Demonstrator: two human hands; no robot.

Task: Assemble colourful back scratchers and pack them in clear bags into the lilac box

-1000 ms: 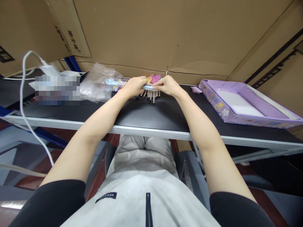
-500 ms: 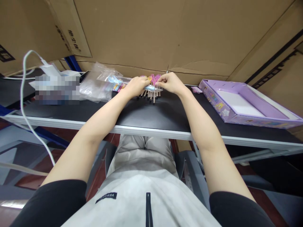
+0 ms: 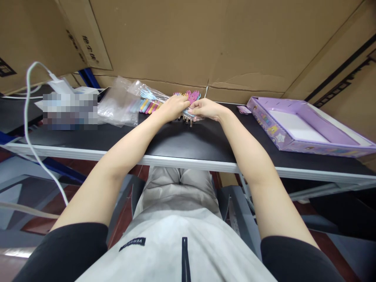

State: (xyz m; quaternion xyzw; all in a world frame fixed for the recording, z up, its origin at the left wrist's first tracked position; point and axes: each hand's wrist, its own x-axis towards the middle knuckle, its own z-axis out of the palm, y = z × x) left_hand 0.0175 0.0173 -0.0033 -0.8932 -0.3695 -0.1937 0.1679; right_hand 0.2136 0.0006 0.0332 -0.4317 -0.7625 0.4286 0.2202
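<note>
A narrow clear plastic bag (image 3: pixel 160 96) lies slantwise under my hands, with a light blue claw-headed stick (image 3: pixel 147 93) inside. My left hand (image 3: pixel 175 107) is closed over the bag near its right end. Thumb and fingers of my right hand (image 3: pixel 204 108) pinch that right end, close beside the left fingertips. Behind and beneath them lies a pile of sticks with pink, yellow and blue claw heads (image 3: pixel 194 96); their dark metal ends point toward me. Further left, a row of coloured handles (image 3: pixel 149 107) shows partly under the bag.
Empty clear bags (image 3: pixel 116 105) lie to the left, beside a blurred-out item (image 3: pixel 70 111) and a white cable (image 3: pixel 28 102). At right stands an open purple box (image 3: pixel 296 147) with a small pink card (image 3: pixel 243 110) near it. Cardboard (image 3: pixel 182 43) walls the black table's back.
My right hand has come down and slightly left, close to my left hand. The bag's right end has lowered, and my left hand has shifted a little right.
</note>
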